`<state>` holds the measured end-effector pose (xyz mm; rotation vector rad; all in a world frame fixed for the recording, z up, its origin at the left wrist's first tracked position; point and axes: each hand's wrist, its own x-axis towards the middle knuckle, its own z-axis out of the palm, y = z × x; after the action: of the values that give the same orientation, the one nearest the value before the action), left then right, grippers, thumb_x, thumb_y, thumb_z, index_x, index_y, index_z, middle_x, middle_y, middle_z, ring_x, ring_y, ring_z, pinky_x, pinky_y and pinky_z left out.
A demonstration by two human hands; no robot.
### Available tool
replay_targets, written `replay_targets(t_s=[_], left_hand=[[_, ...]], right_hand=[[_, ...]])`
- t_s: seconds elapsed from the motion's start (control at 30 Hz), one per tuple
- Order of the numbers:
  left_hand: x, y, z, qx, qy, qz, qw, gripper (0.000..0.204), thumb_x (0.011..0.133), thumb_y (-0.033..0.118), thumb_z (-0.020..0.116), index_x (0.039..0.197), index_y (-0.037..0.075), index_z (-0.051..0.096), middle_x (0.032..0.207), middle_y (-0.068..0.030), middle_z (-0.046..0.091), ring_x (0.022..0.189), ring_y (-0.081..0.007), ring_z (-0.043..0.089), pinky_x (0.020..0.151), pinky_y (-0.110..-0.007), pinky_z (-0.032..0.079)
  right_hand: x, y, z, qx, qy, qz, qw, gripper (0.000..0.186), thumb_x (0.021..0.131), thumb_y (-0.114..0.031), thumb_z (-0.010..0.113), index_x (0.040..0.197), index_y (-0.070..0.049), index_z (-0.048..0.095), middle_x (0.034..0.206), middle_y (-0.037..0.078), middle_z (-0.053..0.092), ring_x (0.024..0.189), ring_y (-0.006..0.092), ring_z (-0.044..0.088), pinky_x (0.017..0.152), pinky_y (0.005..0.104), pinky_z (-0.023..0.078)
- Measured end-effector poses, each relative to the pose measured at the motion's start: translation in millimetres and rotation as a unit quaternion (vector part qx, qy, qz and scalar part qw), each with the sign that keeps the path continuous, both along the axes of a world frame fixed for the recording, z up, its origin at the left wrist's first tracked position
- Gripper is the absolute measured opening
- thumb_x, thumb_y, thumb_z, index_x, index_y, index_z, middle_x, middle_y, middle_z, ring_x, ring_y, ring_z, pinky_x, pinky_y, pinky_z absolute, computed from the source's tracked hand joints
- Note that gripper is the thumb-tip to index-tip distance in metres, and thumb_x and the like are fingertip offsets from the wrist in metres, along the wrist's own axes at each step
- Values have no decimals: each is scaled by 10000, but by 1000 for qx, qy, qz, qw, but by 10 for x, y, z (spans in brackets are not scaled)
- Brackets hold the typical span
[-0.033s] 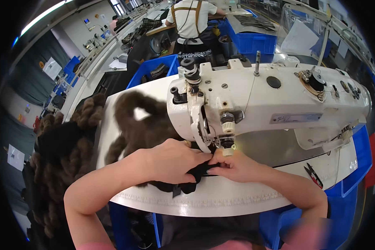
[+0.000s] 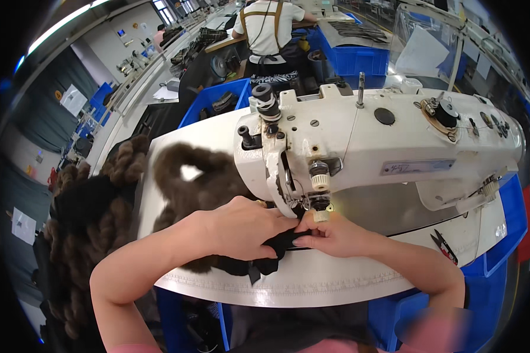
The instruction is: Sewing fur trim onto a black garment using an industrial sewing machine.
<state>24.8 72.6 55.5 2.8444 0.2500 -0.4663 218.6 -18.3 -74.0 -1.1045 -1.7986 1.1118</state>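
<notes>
A long workshop of benches and blue bins (image 2: 347, 59) is stretching away behind a white sewing table (image 2: 359, 276), where another person in an apron (image 2: 268, 29) is standing with their back turned. At the white sewing machine (image 2: 383, 147) the worker is feeding a piece of black fabric (image 2: 259, 259) under the presser foot (image 2: 319, 210), so the step in hand looks like positioning the seam at the needle. The left hand (image 2: 241, 229) is lying flat over the cloth, fingers close together and curled down onto it, while the right hand (image 2: 330, 235) is pinching the fabric's edge just below the foot. The next move probably calls for keeping the edge straight and fingertips clear of the needle. Brown furry material (image 2: 188, 176) is bunching up at the left, touching the black piece, and could drag on it; more is hanging off the table's side. Small snips (image 2: 444, 246) are lying well off to the right.
</notes>
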Motion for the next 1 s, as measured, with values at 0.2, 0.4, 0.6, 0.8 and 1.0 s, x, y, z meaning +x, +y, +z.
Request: replay_targets(t_s=[0.2,0.4,0.6,0.8,1.0], left_hand=[[-153,-195,-96,89,-110,87,986,250,765,259,758,910,77,667,900,-62,633,817,-255,650,601,-371,526],[-664,-323,-526,259,-327,-30,908,311,721,179,754,1008,64,721,941,12,616,719,-133,495,556,-251,421],[-677,-348,-537,178,-355,11,918,291,716,219,796,963,78,737,1022,29,675,678,-122,469,576,-242,432],[-476,-391,-513,203,-312,96,923,201,751,216,783,713,124,608,736,10,549,662,-170,534,547,-285,451],[-370,-381,-405,138,-234,157,949,193,734,182,799,883,135,685,771,9,605,658,-189,609,552,-305,478]], right_hand=[[82,19,-72,-53,39,-19,998,309,921,-312,700,1047,-32,663,730,40,629,648,115,616,566,289,462],[107,9,58,-231,131,1,964,344,918,-339,709,1009,-9,674,808,47,664,669,96,659,559,238,492],[13,-13,-39,132,15,26,991,180,895,-174,701,1017,-42,686,905,59,672,693,170,633,612,278,488],[-105,-121,-1,115,-16,-43,992,145,880,-158,688,996,-72,672,927,71,655,734,244,638,665,340,507],[-166,-129,-106,136,-48,-93,985,208,899,-190,661,1084,-100,636,873,112,594,706,269,626,652,362,510]])
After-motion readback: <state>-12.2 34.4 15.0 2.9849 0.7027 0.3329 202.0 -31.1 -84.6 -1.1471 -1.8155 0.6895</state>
